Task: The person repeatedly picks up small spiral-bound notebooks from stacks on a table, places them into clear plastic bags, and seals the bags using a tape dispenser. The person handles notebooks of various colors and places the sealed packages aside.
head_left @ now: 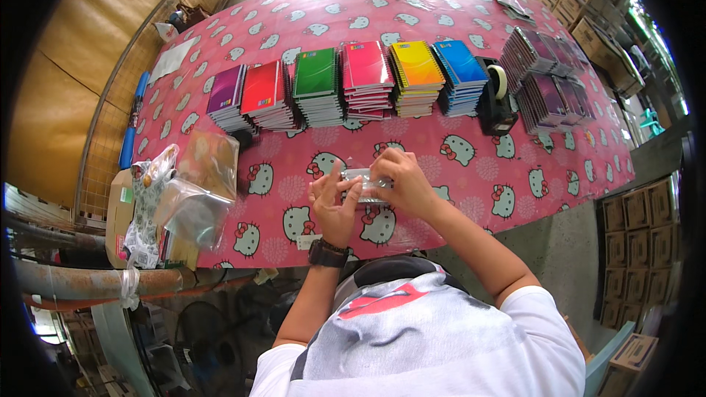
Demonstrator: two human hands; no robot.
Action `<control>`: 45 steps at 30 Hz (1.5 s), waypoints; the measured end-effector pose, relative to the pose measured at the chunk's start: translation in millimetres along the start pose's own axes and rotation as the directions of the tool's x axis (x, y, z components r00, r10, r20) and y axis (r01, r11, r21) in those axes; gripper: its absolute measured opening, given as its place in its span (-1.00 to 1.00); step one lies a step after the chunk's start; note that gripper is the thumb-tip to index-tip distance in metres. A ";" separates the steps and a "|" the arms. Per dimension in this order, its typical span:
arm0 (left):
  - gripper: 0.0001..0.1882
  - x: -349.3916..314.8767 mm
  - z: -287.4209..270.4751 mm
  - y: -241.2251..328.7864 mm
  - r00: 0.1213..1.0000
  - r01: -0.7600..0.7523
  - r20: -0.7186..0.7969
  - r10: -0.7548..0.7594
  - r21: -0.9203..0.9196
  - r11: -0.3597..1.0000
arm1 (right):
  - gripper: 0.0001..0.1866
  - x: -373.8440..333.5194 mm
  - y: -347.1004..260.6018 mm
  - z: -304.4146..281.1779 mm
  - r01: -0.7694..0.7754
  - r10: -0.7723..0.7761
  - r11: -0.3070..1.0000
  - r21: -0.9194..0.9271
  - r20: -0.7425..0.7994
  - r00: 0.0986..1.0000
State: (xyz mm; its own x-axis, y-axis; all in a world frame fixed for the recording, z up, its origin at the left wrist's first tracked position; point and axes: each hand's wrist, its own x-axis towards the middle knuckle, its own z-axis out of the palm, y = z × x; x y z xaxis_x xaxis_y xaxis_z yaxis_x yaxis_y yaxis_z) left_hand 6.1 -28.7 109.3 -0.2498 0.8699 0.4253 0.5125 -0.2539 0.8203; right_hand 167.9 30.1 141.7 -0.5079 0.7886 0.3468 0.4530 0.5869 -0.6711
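Over the near middle of the table, both hands hold a small packet in clear, shiny plastic point(358, 192); its contents are mostly covered by fingers and glare. My left hand point(333, 204), with a dark band at the wrist, grips its left side with the thumb on top. Bent fingers of my right hand point(401, 179) pinch its right end. Beyond the hands stands a row of spiral notebook stacks: purple point(226, 90), red point(263, 90), green point(316, 73), pink point(366, 65), yellow point(417, 65) and blue point(460, 65).
A black tape dispenser point(498, 106) stands right of the blue stack. Plastic-wrapped notebook bundles point(551, 99) are piled beyond it. Clear plastic bags point(195, 213) lie at the table's left edge. The pink patterned tablecloth point(471, 176) covers the table. Cardboard boxes point(638, 242) are stacked at right.
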 end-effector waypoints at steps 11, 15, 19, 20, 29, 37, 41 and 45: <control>-0.43 -36.4 -3.0 21.2 0.930 -0.335 0.307 0.204 0.477 0.813 | -0.81 41.9 8.9 -5.1 -0.429 0.341 0.872 0.236 0.338 0.877; -0.34 -38.5 0.0 14.3 0.935 -0.331 0.299 0.194 0.532 0.780 | -0.76 30.8 22.6 -36.6 -0.232 0.177 0.882 0.409 0.169 0.970; -0.25 -39.4 0.6 22.7 0.949 -0.274 0.280 0.143 0.519 0.809 | -0.70 -0.2 140.2 -123.5 -0.359 0.496 0.865 0.350 -0.499 0.711; -0.23 -38.8 2.0 22.5 0.950 -0.277 0.274 0.149 0.521 0.808 | -0.67 -17.7 178.9 -148.6 -0.467 0.306 0.883 -0.044 -0.701 0.645; -0.22 -35.4 7.3 25.8 0.956 -0.223 0.286 0.070 0.547 0.807 | -0.53 -44.8 276.0 -187.4 -0.666 0.507 0.746 -0.010 -0.640 0.578; -0.18 -38.3 9.0 27.4 0.960 -0.219 0.269 0.077 0.549 0.807 | -0.86 -114.5 247.5 -155.1 -0.488 0.814 0.554 0.674 -0.315 0.488; -0.17 -37.0 6.4 27.9 0.961 -0.217 0.269 0.071 0.565 0.796 | -0.89 -57.1 206.2 -112.8 -0.518 0.730 0.151 0.842 0.258 0.633; -0.15 -34.0 -1.3 34.8 0.959 -0.176 0.283 0.014 0.558 0.811 | -0.78 34.8 76.1 -95.4 -0.391 0.176 0.792 0.469 0.438 0.881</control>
State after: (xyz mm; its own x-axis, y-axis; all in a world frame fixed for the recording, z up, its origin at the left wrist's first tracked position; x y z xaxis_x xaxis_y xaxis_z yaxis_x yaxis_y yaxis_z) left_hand 31.4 -67.6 123.9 0.0001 0.9505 0.3107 0.9182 -0.1231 0.3766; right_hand 254.7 119.8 165.2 -0.6893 0.7176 -0.0996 0.2135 0.0698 -0.9745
